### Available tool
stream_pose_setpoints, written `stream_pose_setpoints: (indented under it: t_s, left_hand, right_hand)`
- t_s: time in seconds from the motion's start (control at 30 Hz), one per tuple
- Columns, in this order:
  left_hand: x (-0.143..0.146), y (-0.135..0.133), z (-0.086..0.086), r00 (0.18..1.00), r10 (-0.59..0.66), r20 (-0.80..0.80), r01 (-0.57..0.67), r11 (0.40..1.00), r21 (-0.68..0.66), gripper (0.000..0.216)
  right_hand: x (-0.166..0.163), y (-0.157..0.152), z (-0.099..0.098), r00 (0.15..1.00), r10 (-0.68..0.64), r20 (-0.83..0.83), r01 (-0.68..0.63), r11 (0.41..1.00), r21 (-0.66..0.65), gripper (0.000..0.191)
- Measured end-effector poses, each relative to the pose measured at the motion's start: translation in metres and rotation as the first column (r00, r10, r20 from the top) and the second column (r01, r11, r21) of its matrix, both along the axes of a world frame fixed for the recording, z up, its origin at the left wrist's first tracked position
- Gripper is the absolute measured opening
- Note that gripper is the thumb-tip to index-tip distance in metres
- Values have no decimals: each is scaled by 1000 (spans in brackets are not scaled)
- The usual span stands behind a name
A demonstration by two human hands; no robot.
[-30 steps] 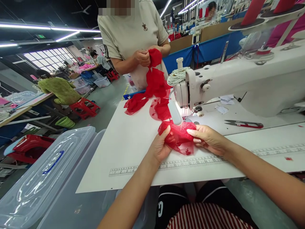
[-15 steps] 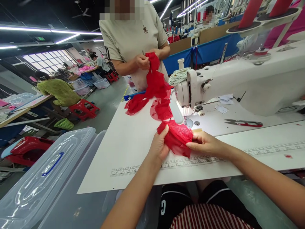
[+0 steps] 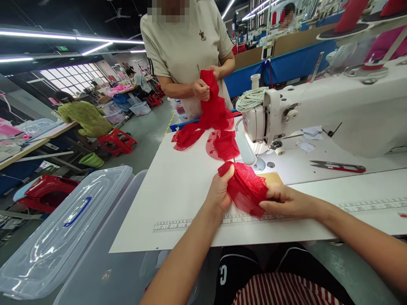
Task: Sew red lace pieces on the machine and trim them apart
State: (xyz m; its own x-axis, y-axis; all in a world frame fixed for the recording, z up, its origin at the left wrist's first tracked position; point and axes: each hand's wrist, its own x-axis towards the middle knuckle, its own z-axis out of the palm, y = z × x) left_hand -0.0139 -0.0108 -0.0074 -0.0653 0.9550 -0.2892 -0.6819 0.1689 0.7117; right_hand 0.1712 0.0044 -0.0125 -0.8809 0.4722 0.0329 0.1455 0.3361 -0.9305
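Observation:
A small piece of red lace fabric (image 3: 246, 188) lies bunched on the white sewing table (image 3: 178, 190), just in front of the needle area of a white sewing machine (image 3: 318, 114). My left hand (image 3: 220, 192) grips its left end, thumb on top. My right hand (image 3: 282, 200) pinches its right edge with closed fingers. A tan patch (image 3: 273, 177) on the table shows behind my right hand.
A person in a beige shirt (image 3: 187, 46) stands across the table handling more red fabric (image 3: 213, 114). Red-handled thread snips (image 3: 338, 167) lie at the right. Clear plastic bins with a lid (image 3: 63, 228) stand at the left. A printed ruler (image 3: 197, 221) runs along the table's near edge.
Both hands have pulled the red lace piece back from under the machine's lamp toward me. The tan patch behind my right hand has come into view.

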Motion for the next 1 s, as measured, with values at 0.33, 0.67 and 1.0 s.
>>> stream_pose_setpoints:
  t_s: [0.33, 0.67, 1.0]
  left_hand:
    - [1, -9, 0, 997, -73, -23, 74, 996, 45, 35]
    - [3, -5, -1, 1000, 5, 13, -5, 1000, -19, 33]
    - [-7, -3, 4, 994, -98, 52, 99, 995, -23, 22]
  right_hand:
    - [-6, 3, -8, 958, -260, -121, 274, 956, 110, 48]
    - [-8, -7, -1, 990, 81, -118, -68, 992, 109, 43]
    - [23, -8, 6, 886, -424, 188, 407, 905, 121, 42]
